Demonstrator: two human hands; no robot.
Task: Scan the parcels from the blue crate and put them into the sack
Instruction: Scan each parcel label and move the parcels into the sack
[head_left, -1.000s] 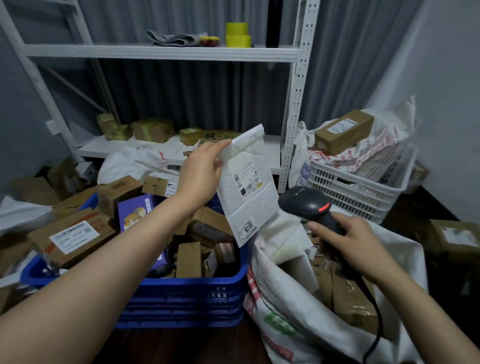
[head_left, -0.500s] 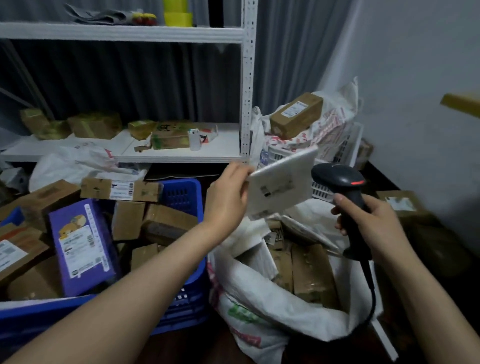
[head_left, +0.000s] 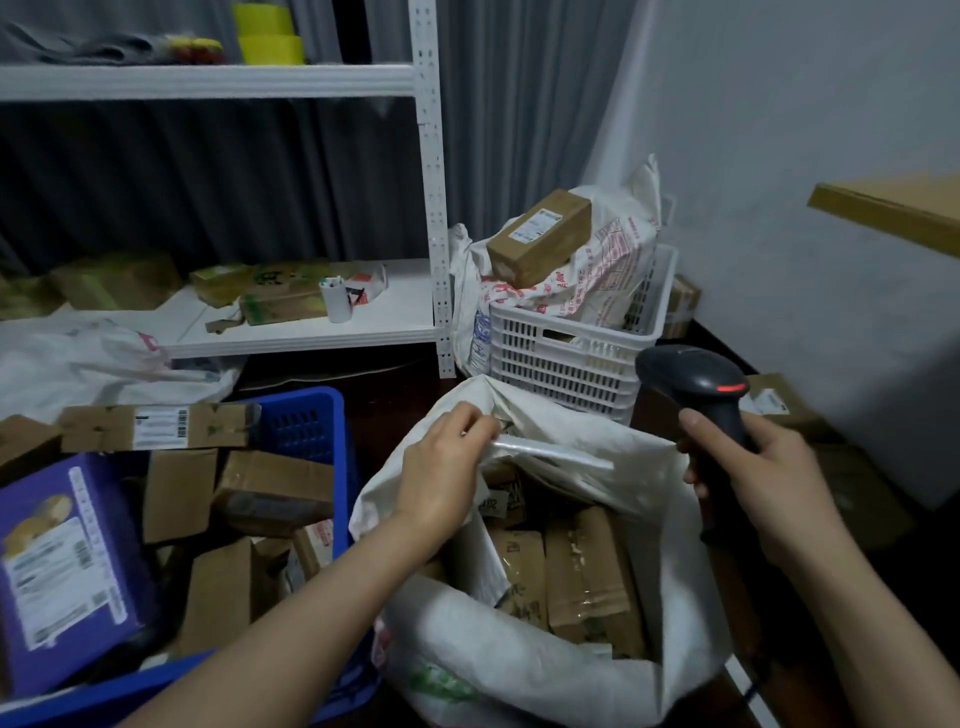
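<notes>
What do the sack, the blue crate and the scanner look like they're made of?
Sack: probably woven plastic, matte white, creased, with printing. Blue crate: rigid moulded plastic, slotted walls. Scanner: hard dark plastic, slightly glossy shell.

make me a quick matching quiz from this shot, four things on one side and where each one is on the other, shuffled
Things:
1 scanner
2 purple box
3 white parcel
4 yellow rolls

Places:
A in the blue crate
B on the top shelf
C gripped in the right hand
D held by the left hand over the sack

Pairs: 1-C, 2-A, 3-D, 4-B
</notes>
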